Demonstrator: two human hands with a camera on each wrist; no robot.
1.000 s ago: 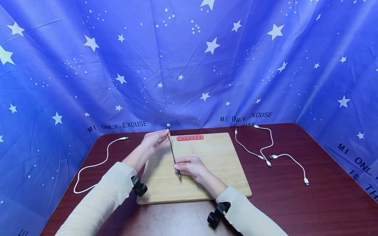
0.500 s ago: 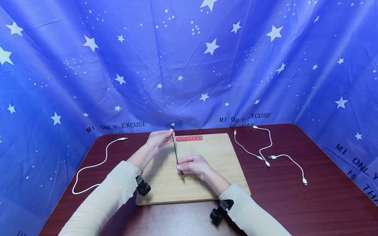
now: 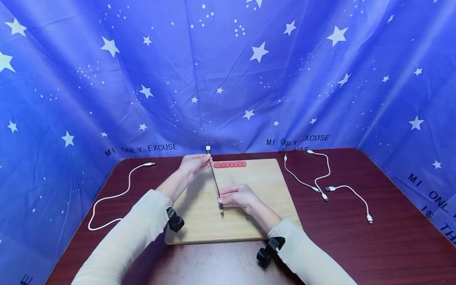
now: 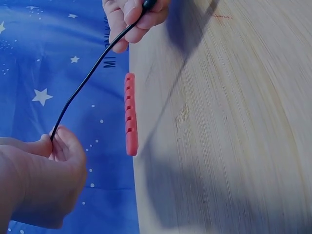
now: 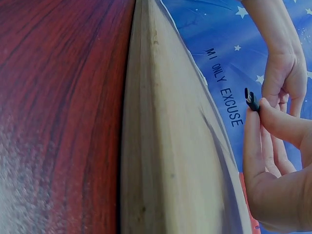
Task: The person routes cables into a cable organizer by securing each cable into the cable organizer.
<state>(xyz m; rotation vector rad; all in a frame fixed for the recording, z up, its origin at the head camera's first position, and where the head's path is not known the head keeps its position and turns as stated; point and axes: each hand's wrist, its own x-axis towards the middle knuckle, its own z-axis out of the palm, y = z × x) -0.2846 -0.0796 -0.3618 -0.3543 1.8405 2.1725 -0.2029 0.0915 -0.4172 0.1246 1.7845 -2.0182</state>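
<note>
A short black USB cable [image 3: 215, 178] is stretched between both hands above the wooden board [image 3: 256, 213]. My left hand [image 3: 192, 166] pinches it just below the USB plug, which points up toward the curtain. Lower down, my right hand [image 3: 238, 198] pinches the other end between thumb and fingers, and a small connector [image 5: 251, 99] sticks out past the fingertips in the right wrist view. In the left wrist view the cable [image 4: 80, 87] bows slightly from one hand to the other. A red slotted cable holder [image 3: 229, 164] lies along the board's far edge.
On the dark red table [image 3: 392, 253], a white cable [image 3: 129, 186] curves at the left. Right of the board lie more white cables: one [image 3: 297, 178], another [image 3: 325, 166] and a third [image 3: 356, 196]. A blue starry curtain [image 3: 228, 79] surrounds the table's back and sides.
Both hands have shifted slightly right with the black cable still held between them. The connector at the right hand now points more straight down. The cables on the table have not moved.
</note>
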